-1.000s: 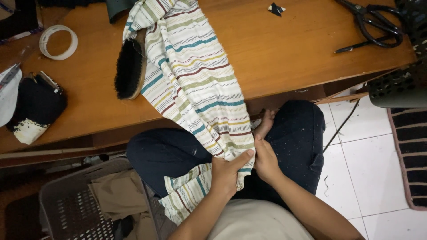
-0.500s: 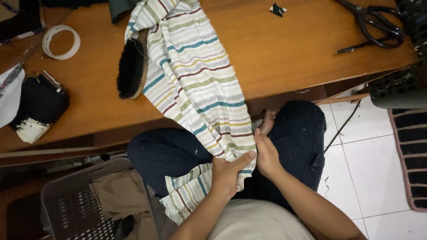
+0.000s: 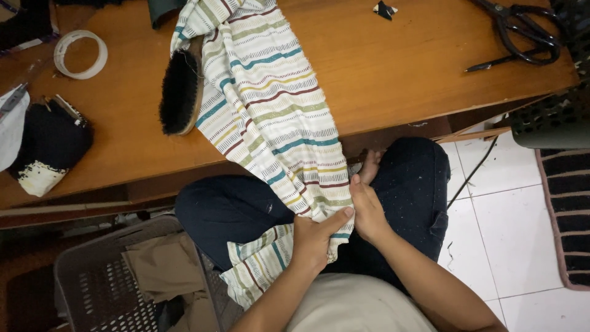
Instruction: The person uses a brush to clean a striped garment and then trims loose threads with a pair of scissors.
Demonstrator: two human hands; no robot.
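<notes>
The striped cloth [image 3: 270,117] runs from the far side of the table [image 3: 399,74] down over its near edge and onto the person's lap, where both hands meet it. The left hand [image 3: 316,237] has its grip clamped on the cloth's lower part, thumb lying across the top of the stripes and fingers tucked under the fabric. The right hand [image 3: 369,209] sits just beside the cloth's right edge, touching it; its fingertips are hidden behind the fold, so whether its grip is closed on the cloth cannot be told.

Left of the cloth on the table lies a dark brush [image 3: 179,92], partly covered by the fabric's edge. Further left of the cloth are a tape roll [image 3: 80,54] and a black-and-white bundle [image 3: 49,144]. Well to the right of the cloth lie black scissors [image 3: 522,31], cut off at the frame's top. Below and left of the cloth's hanging end stands a grey plastic basket [image 3: 92,289] holding tan fabric, its lower part out of frame.
</notes>
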